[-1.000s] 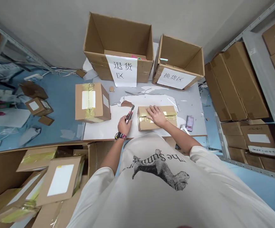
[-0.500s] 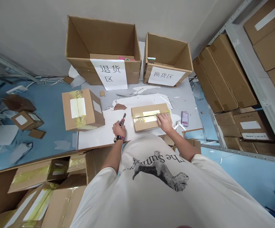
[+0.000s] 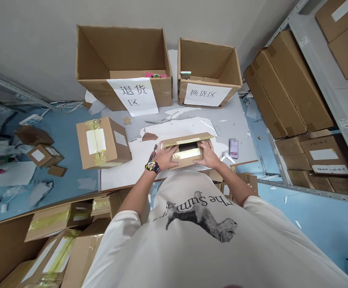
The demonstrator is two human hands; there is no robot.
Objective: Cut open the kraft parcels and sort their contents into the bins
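A small cardboard box (image 3: 188, 161) with yellow tape and a white label lies on the table in front of me. Its top flaps are parted, and a dark gap shows between them; what is inside cannot be made out. My left hand (image 3: 165, 157) grips the box's left end, fingers over the flap and thumb on the near side. At the right end my right hand (image 3: 209, 156) holds the box the same way. A black and red utility knife (image 3: 153, 152) is just left of my left hand, apparently on the table.
Two open cartons with paper signs, a large one (image 3: 101, 94) and a smaller one (image 3: 234, 90), stand at the back. A taped box (image 3: 83, 146) sits on the left. A phone-like blurred item (image 3: 233, 149) lies right. Shelves (image 3: 336, 96) of cartons flank the table.
My left hand has let go of the utility knife and moved right onto the box. The box's flaps have come apart, with both hands now gripping its ends.
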